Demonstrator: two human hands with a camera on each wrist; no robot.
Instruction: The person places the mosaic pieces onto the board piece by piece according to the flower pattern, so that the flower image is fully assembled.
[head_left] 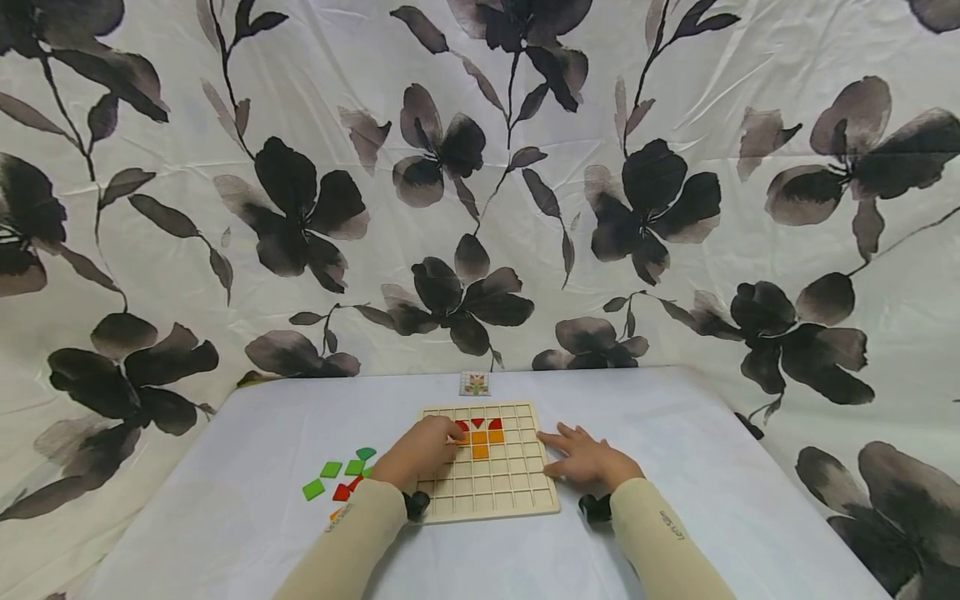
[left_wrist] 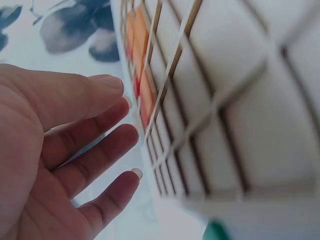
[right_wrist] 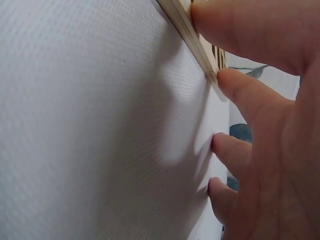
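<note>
A pale wooden grid board (head_left: 517, 492) lies on the table, with red and orange tiles (head_left: 480, 451) set in its upper middle cells. My left hand (head_left: 420, 450) reaches over the board's left side, its fingertips right at a red curved-edge tile (head_left: 462, 425). In the left wrist view, the thumb and index finger (left_wrist: 107, 82) come close together beside the tiles, the other fingers loosely bent; no piece shows between them. My right hand (head_left: 588, 458) spreads its fingers at the board's right edge. Its thumb and index finger (right_wrist: 250, 90) touch the wooden rim in the right wrist view.
Loose green tiles (head_left: 331, 470) and red tiles (head_left: 342, 492) lie left of the board, partly hidden by the left forearm. A small patterned card (head_left: 475, 384) lies beyond the board near the table's back edge. A floral cloth (head_left: 450, 208) hangs behind the white table (head_left: 637, 417).
</note>
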